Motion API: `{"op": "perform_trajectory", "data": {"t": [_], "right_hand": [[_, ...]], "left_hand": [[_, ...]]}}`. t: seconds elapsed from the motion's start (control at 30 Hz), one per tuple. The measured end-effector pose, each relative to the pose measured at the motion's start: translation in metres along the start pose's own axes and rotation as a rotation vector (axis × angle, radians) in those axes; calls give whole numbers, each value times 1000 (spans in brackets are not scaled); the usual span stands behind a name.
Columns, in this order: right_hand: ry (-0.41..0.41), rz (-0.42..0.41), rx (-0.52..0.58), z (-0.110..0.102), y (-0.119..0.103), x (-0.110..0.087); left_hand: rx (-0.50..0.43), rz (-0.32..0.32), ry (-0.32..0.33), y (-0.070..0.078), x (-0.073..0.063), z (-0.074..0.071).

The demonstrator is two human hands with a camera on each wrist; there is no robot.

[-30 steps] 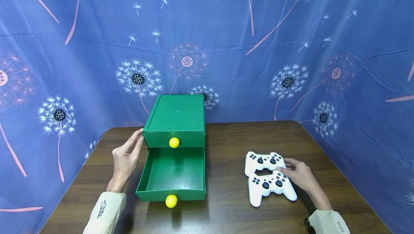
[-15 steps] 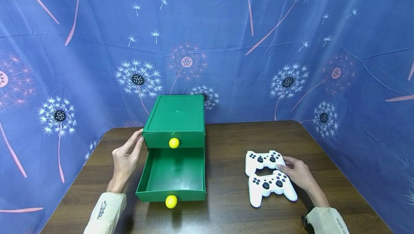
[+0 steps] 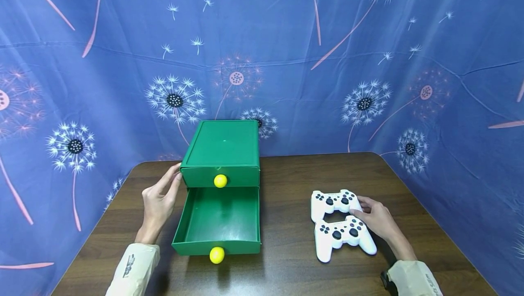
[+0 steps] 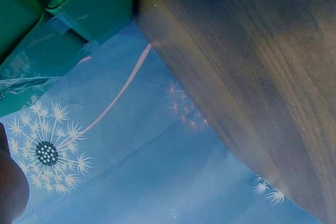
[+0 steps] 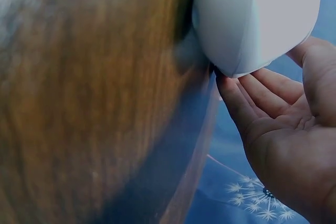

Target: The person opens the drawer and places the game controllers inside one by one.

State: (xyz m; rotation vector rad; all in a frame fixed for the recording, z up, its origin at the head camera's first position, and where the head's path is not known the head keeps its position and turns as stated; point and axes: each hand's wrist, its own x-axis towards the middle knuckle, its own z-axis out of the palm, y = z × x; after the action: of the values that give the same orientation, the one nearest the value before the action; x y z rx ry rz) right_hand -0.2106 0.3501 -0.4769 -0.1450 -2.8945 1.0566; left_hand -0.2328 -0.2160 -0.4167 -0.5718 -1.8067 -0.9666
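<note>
One white controller, the rear controller point(image 3: 336, 201), is over the right part of the worktop point(image 3: 292, 268), sticks facing up. The right hand point(image 3: 378, 218) pinches its right grip, thumb on one side and fingers on the other (the right wrist view shows fingertips meeting the white shell; whether it is lifted, cannot tell). Just nearer the wearer, the front controller point(image 3: 344, 233) lies with its upper edge against the rear one's grips; touching or overlapping, not clear.

Well to the left: green drawer unit point(image 3: 225, 143). Upper drawer point(image 3: 200, 178) closed, yellow upper knob point(image 3: 220, 181). Lower drawer point(image 3: 241, 246) pulled out toward the wearer, yellow lower knob point(image 3: 216, 255). Left hand point(image 3: 158, 203): thumb and fingers extended and spread apart, tips against the unit's left side near its front corner. Clear tape point(image 4: 62, 22) on the unit's green surface in the left wrist view. Behind the worktop hangs blue cloth point(image 3: 286, 105), dandelion-printed.
</note>
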Motion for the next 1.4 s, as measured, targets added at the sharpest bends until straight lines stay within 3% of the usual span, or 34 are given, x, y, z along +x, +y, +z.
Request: {"op": "perform_trajectory", "data": {"t": [0.43, 0.9, 1.4], "right_hand": [[2, -7, -16, 4, 8, 7], [35, -19, -63, 2, 7, 3], [110, -82, -75, -1, -1, -5]], "left_hand": [[6, -4, 26, -2, -1, 3], [-4, -13, 5, -1, -2, 0], [-20, -11, 21, -4, -2, 3]]}}
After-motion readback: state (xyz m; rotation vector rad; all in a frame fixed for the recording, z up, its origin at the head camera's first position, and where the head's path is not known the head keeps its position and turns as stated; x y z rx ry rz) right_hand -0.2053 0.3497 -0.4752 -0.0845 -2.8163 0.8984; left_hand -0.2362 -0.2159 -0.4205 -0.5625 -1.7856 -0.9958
